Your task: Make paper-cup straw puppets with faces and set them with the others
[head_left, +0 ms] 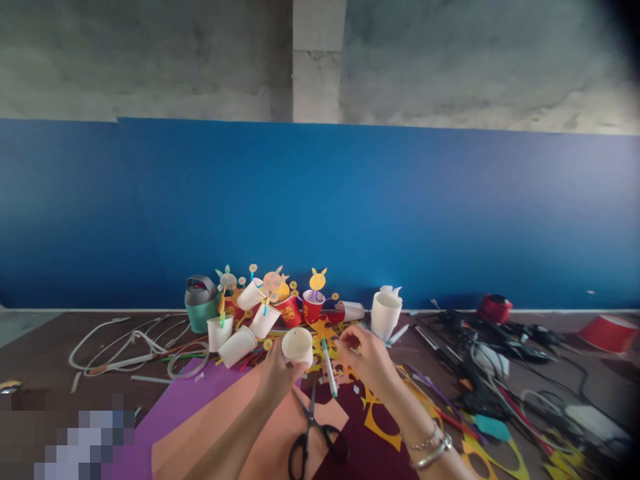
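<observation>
A white paper cup (298, 344) is gripped in my left hand (280, 375), its open mouth tilted toward me. To the right, my right hand (367, 360) has its fingers curled together; whatever they pinch, if anything, is too small to make out. Between the hands lies a marker (329, 370) with a teal cap and a white barrel. Black-handled scissors (311, 421) rest below on orange paper (225, 427), blades pointing away from me. Behind the held cup, several white paper cups (238, 347) and red paper cups (313, 308) carry paper animal faces on stems.
Purple paper (175, 413) and dark maroon paper (365, 440) lie underneath. Yellow paper scraps with round holes (383, 427) spread to the right, beside tangled black cables (480, 393). A white cup (385, 316) stands behind my right hand. A green container (201, 307) stands back left, near white cords (135, 347).
</observation>
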`<state>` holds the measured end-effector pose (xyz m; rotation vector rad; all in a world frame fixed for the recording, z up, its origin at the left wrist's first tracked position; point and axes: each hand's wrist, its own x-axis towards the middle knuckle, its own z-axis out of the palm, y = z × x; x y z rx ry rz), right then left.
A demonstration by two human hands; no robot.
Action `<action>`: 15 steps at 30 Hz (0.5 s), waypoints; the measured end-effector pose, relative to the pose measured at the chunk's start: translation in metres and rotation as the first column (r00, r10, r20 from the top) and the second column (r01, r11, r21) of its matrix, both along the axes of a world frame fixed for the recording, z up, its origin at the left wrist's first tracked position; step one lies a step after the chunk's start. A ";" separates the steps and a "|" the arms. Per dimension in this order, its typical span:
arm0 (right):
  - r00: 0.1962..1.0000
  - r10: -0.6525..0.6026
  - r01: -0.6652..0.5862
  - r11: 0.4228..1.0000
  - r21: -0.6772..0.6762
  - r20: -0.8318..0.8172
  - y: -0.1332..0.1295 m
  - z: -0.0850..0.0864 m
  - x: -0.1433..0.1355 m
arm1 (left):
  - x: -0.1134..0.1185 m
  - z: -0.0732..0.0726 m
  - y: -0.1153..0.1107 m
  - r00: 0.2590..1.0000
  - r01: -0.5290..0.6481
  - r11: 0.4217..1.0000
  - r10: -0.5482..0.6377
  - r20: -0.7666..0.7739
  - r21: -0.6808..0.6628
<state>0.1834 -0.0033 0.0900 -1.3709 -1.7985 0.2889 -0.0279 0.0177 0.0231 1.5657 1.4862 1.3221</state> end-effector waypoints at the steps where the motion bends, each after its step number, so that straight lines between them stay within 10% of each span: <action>1: 1.000 0.000 0.000 1.000 -0.017 0.005 0.001 -0.001 0.001 | 0.000 -0.003 -0.001 0.999 -0.010 1.000 0.011 -0.044 0.023; 9: 0.989 -0.116 0.127 0.982 -0.137 0.087 0.015 -0.008 0.014 | 0.006 -0.020 -0.012 0.848 -0.093 0.945 0.240 -0.473 0.312; 15: 0.958 -0.211 0.246 0.953 -0.178 0.194 0.023 -0.017 0.023 | 0.004 -0.027 -0.012 0.807 -0.134 0.918 0.319 -0.497 0.373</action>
